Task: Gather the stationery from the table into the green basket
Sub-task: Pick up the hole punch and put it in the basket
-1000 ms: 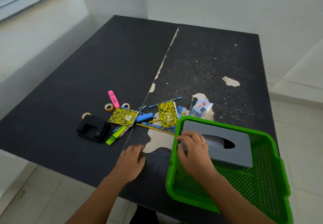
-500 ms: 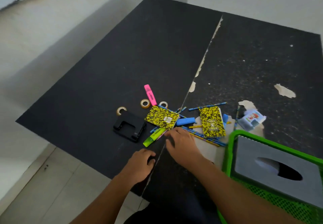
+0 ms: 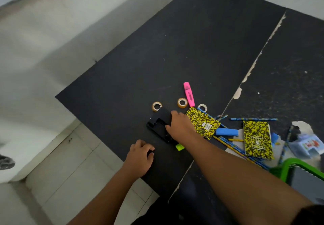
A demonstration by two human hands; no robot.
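White-tiled floor, pale walls; black table (image 3: pixel 175 49), surface chipped along seam. Left hand (image 3: pixel 140 158) rests on near table edge, fingers loosely curled, holding nothing. Black hole punch (image 3: pixel 159 128) lies flat just beyond; right hand (image 3: pixel 181 126) grips its right side, fingers curled over body, thumb at far edge. Three tape rolls (image 3: pixel 182 102) and pink highlighter (image 3: pixel 189 94) behind. Right of hand: speckled yellow notebook (image 3: pixel 204 122), blue marker (image 3: pixel 227 131), pencils (image 3: pixel 235 145), second notebook (image 3: pixel 257 139). Green basket (image 3: pixel 289 167) at lower right corner, grey box (image 3: pixel 306 181) inside.
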